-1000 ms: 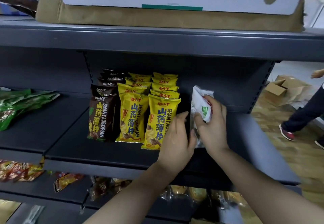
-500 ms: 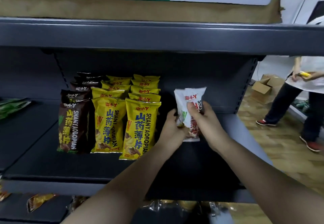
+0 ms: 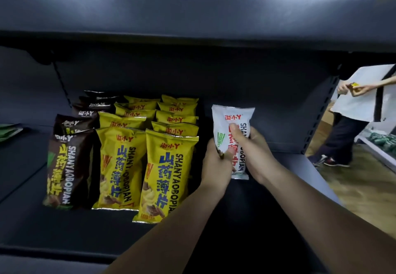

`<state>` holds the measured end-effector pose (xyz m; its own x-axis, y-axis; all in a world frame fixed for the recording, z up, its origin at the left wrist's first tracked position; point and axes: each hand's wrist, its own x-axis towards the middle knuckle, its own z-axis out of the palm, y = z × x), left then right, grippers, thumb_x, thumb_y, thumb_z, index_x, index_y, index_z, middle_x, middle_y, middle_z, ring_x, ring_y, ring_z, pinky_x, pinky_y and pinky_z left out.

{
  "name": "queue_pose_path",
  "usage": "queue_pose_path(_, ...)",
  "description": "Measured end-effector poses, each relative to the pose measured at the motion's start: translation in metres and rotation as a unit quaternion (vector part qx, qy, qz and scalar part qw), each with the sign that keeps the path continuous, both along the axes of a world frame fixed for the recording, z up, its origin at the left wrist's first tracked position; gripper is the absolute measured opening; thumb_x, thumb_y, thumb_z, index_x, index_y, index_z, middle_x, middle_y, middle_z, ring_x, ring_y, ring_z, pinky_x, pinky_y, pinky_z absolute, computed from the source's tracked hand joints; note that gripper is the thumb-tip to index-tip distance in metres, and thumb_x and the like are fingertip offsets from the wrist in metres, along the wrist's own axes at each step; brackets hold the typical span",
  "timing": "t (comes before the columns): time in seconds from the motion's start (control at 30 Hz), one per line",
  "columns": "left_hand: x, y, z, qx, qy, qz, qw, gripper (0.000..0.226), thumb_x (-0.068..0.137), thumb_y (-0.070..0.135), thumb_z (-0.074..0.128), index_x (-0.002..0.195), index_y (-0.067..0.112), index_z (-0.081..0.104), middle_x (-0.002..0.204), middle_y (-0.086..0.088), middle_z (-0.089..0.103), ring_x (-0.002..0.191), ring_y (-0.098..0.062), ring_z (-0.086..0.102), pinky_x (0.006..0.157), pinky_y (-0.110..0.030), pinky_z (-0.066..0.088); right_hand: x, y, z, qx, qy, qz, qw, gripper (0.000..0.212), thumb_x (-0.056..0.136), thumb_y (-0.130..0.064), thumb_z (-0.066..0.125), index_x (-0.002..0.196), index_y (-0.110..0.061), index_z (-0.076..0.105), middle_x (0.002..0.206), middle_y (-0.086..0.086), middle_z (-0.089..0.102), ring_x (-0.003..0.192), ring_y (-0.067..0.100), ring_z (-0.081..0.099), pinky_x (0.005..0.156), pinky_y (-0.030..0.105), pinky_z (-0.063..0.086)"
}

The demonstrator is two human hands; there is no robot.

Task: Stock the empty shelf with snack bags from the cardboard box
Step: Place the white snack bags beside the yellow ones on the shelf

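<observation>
A white snack bag [image 3: 232,119] stands upright on the dark shelf [image 3: 64,231], right of the stocked rows. My left hand [image 3: 215,164] grips its lower left edge. My right hand [image 3: 250,151] holds its front, thumb across the print. To the left stand two rows of yellow bags [image 3: 167,177] and one row of brown bags [image 3: 66,166], several deep. The cardboard box is out of view.
The upper shelf's front edge [image 3: 192,12] hangs close overhead. Green packets [image 3: 8,129] lie at the far left. A person in a white top [image 3: 364,102] stands on the wooden floor at the right, beside the shelf's end upright [image 3: 321,110].
The white bag has turned from edge-on to face forward and now stands upright on the shelf. Both hands stayed on it. The view has moved closer and lower.
</observation>
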<state>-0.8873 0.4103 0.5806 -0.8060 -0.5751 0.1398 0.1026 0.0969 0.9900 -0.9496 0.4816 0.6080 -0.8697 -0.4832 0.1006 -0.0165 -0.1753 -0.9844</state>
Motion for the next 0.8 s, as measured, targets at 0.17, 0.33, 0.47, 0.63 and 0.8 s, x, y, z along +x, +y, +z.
queue_pose_path(0.17, -0.019, -0.007, 0.007, -0.019, 0.001, 0.077, 0.997, 0.025, 0.1, 0.023, 0.041, 0.123, 0.015, 0.047, 0.114, -0.005, 0.064, 0.103, -0.026, 0.062, 0.086, -0.044, 0.052, -0.011, 0.002, -0.013, 0.032, -0.039, 0.052, 0.997, 0.033, 0.089, -0.018, 0.064, 0.119, -0.005, 0.058, 0.109, 0.012, 0.071, 0.097, 0.027, 0.069, 0.082, 0.045, 0.057)
queue_pose_path(0.33, -0.026, -0.007, 0.004, -0.137, -0.05, 0.165, 0.975, 0.04, 0.098, 0.015, 0.041, 0.138, 0.008, 0.037, 0.131, -0.012, 0.054, 0.119, -0.026, 0.053, 0.093, -0.027, 0.042, -0.024, -0.019, -0.02, 0.016, -0.028, 0.009, 0.999, 0.024, 0.088, -0.004, 0.063, 0.112, -0.004, 0.061, 0.106, 0.01, 0.072, 0.089, 0.019, 0.07, 0.068, 0.029, 0.054)
queue_pose_path(0.47, -0.028, -0.006, -0.011, -0.214, -0.065, 0.188, 0.956, 0.055, 0.094, 0.016, 0.046, 0.146, 0.01, 0.027, 0.145, -0.011, 0.038, 0.135, -0.024, 0.034, 0.112, -0.033, 0.027, -0.035, -0.041, -0.029, 0.017, -0.017, -0.032, 0.999, 0.024, 0.089, -0.003, 0.062, 0.113, -0.001, 0.059, 0.106, 0.013, 0.071, 0.095, 0.024, 0.068, 0.079, 0.033, 0.055)
queue_pose_path(0.63, -0.033, -0.01, -0.022, -0.224, -0.036, 0.186, 0.956, 0.051, 0.097, 0.016, 0.041, 0.146, 0.01, 0.029, 0.15, -0.009, 0.032, 0.139, -0.021, 0.028, 0.116, -0.029, 0.019, -0.043, -0.05, -0.043, 0.032, 0.01, -0.068, 0.997, 0.02, 0.09, -0.004, 0.061, 0.109, 0.0, 0.061, 0.104, 0.013, 0.071, 0.095, 0.025, 0.068, 0.082, 0.034, 0.054)
queue_pose_path(0.8, -0.04, -0.011, -0.024, -0.212, -0.028, 0.193, 0.958, 0.059, 0.09, 0.032, 0.026, 0.145, 0.009, 0.032, 0.15, -0.008, 0.033, 0.139, -0.02, 0.028, 0.112, -0.02, 0.013, -0.046, -0.05, -0.041, 0.049, 0.051, -0.079, 0.994, 0.018, 0.091, -0.003, 0.06, 0.109, -0.003, 0.06, 0.101, 0.008, 0.07, 0.089, 0.017, 0.067, 0.077, 0.026, 0.053)
